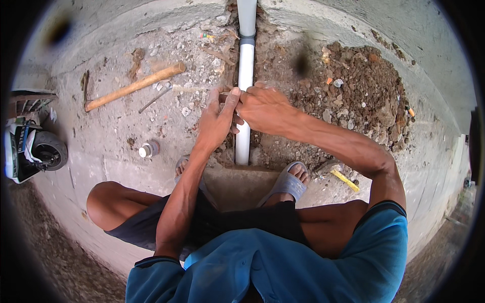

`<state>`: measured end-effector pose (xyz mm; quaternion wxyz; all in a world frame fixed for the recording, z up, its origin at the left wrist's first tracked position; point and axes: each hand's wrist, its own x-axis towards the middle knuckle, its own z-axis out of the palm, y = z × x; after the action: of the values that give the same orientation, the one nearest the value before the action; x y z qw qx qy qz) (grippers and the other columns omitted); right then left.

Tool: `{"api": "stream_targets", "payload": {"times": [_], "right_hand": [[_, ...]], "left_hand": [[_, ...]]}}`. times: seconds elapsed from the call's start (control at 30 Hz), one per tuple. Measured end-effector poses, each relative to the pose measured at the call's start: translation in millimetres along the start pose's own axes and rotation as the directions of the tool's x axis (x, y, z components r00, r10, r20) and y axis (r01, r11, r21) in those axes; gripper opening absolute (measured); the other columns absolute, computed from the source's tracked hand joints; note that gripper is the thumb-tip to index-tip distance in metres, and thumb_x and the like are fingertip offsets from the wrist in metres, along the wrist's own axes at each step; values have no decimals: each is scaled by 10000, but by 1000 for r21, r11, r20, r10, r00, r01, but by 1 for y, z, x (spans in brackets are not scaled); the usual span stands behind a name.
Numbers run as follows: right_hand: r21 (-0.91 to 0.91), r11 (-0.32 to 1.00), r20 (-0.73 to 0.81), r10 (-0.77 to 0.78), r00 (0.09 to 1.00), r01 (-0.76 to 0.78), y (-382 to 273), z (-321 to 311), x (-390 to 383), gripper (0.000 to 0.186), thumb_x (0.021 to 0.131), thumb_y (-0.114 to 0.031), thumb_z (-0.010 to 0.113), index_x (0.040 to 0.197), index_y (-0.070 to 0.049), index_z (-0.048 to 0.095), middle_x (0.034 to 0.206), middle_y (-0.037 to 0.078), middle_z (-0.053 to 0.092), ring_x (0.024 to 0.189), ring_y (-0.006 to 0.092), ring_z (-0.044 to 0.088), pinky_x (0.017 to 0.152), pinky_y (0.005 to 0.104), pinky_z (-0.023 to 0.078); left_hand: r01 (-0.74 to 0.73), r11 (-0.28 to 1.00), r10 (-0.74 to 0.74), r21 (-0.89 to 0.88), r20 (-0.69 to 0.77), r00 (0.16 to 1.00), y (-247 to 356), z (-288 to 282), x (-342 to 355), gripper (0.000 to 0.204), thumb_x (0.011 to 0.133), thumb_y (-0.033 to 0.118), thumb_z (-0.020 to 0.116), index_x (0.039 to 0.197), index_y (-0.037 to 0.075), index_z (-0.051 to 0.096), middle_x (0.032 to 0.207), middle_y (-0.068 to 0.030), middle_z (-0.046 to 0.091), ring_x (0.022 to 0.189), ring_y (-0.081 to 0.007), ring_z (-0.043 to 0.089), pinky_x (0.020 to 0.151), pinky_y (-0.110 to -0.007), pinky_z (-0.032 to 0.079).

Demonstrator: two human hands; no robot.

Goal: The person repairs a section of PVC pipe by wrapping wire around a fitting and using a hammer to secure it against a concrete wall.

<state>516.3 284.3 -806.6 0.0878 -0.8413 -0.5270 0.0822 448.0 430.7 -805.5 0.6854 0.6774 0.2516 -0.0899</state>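
Observation:
A white pipe [245,65] lies in a narrow trench, running from the wall toward my feet; a grey section [247,17] continues it at the wall end. My left hand [218,118] and my right hand [269,107] meet over its middle. On the left, thumb and fingers are pinched together, partly spread below. The right one has its fingers curled in, knuckles up. Something small and dark shows between them, too covered to name. Beside the left fingertips is a thin pale strip [191,89]; whether it is held or lies on the ground, I cannot tell.
Left of the trench lie a wooden-handled tool [136,86], a thin metal rod [154,100] and a small white-capped container [149,148]. A heap of brown soil [366,93] rises on the right, with a yellow piece [345,180] nearer me. A vehicle wheel [49,151] stands far left.

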Motion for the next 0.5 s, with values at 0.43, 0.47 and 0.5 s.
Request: {"api": "stream_targets", "payload": {"times": [0.43,0.47,0.5], "right_hand": [[-47,996,-125,-87,988,81,39,-6,-22,293,874,-28,608,1166,-8,622,1097,153,635,1012,349,676,844,470,578],[-68,993,-153,-111,982,101,43,-2,-24,278,889,-38,598,1165,-10,618,1083,140,630,1031,349,675,833,482,584],[-83,991,-184,-120,975,107,46,1,-25,285,885,-38,603,1169,-14,615,1074,139,631,1013,350,677,845,475,582]], "left_hand": [[52,917,-4,-396,120,993,-6,-24,8,351,1032,355,628,1047,16,716,857,-23,619,544,-18,375,455,-169,276],[61,923,-10,-381,137,991,-7,-25,9,352,1038,348,618,1086,10,704,868,-24,632,519,-9,365,441,-169,257],[71,928,-15,-365,153,988,-8,-26,10,357,1044,341,608,1124,4,691,879,-26,645,493,-1,356,427,-169,238]]}}
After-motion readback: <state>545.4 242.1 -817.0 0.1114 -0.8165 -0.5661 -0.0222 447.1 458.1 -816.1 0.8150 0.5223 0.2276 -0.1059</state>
